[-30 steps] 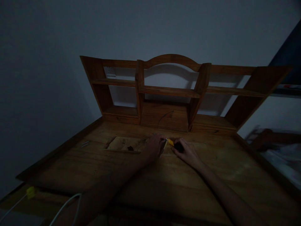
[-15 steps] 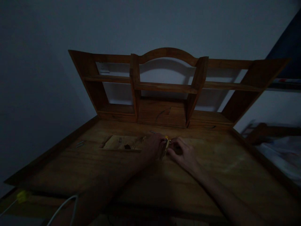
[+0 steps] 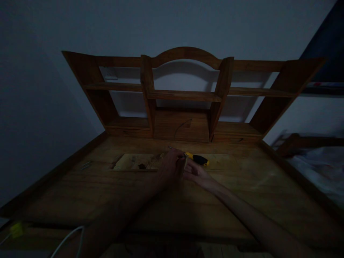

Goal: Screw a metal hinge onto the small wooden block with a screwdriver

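My left hand (image 3: 170, 164) is closed, its fingertips at one side of a small, thin wooden piece (image 3: 185, 164). From the other side, the curled fingers of my right hand (image 3: 197, 176) hold the same piece. Dim light hides the fingertips and any small part between them. Just behind my hands lies a screwdriver with a yellow and black handle (image 3: 200, 159). Its handle points right, and the tip of a metal shaft shows beyond my left hand. Beneath my left hand, a long recess (image 3: 131, 162) in the desktop holds wood crumbs and a dark scrap.
Two small metal rods (image 3: 85, 165) lie on the desk (image 3: 231, 204) at left. A wooden shelf unit (image 3: 185, 95) stands along its back edge. A white cable (image 3: 68, 236) and a yellow object (image 3: 17, 229) are near the front left corner.
My right hand has drawn in closer to the left and lower, uncovering the screwdriver handle. The wooden piece remains between my hands. The whole view has shifted slightly.
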`<act>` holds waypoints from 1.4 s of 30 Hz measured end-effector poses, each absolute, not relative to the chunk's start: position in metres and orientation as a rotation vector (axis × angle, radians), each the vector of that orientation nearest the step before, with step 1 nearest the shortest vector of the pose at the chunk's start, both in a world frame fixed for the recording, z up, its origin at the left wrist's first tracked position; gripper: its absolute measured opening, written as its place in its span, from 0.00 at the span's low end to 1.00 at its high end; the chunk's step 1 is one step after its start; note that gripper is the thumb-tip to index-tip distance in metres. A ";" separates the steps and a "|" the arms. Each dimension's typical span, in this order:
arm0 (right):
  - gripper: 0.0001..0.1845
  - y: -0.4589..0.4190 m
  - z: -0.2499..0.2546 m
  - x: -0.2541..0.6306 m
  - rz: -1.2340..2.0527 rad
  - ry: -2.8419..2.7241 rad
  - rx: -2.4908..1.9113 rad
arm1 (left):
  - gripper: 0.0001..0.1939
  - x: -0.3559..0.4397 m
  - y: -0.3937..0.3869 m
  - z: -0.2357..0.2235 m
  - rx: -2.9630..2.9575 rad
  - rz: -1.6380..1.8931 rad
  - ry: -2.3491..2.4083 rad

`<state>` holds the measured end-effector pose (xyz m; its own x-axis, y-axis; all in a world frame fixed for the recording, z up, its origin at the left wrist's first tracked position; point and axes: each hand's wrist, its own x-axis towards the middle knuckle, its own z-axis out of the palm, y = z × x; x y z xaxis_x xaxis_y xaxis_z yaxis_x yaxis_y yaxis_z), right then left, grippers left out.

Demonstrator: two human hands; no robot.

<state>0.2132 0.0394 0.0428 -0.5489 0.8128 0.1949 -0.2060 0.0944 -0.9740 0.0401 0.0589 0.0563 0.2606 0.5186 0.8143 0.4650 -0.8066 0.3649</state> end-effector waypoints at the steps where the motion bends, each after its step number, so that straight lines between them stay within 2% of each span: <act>1: 0.26 0.040 0.041 0.213 1.597 -1.542 -0.609 | 0.08 0.040 0.058 0.057 2.469 1.616 0.950; 12: 0.36 0.028 0.042 0.214 1.521 -1.456 -0.649 | 0.13 0.039 0.046 0.072 2.604 1.430 1.005; 16: 0.34 0.027 0.042 0.214 1.524 -1.491 -0.627 | 0.15 0.036 0.046 0.074 2.587 1.419 1.022; 22: 0.27 0.032 0.042 0.214 1.503 -1.504 -0.616 | 0.10 0.037 0.048 0.072 2.599 1.495 0.862; 29: 0.30 0.028 0.046 0.213 1.515 -1.525 -0.632 | 0.11 0.037 0.050 0.070 2.615 1.461 1.019; 35: 0.26 0.034 0.036 0.215 1.515 -1.513 -0.591 | 0.09 0.034 0.047 0.075 2.591 1.434 0.872; 38: 0.27 0.034 0.038 0.215 1.529 -1.515 -0.592 | 0.09 0.035 0.048 0.075 2.600 1.441 0.854; 42: 0.29 0.031 0.042 0.215 1.545 -1.521 -0.606 | 0.13 0.035 0.049 0.075 2.624 1.412 1.014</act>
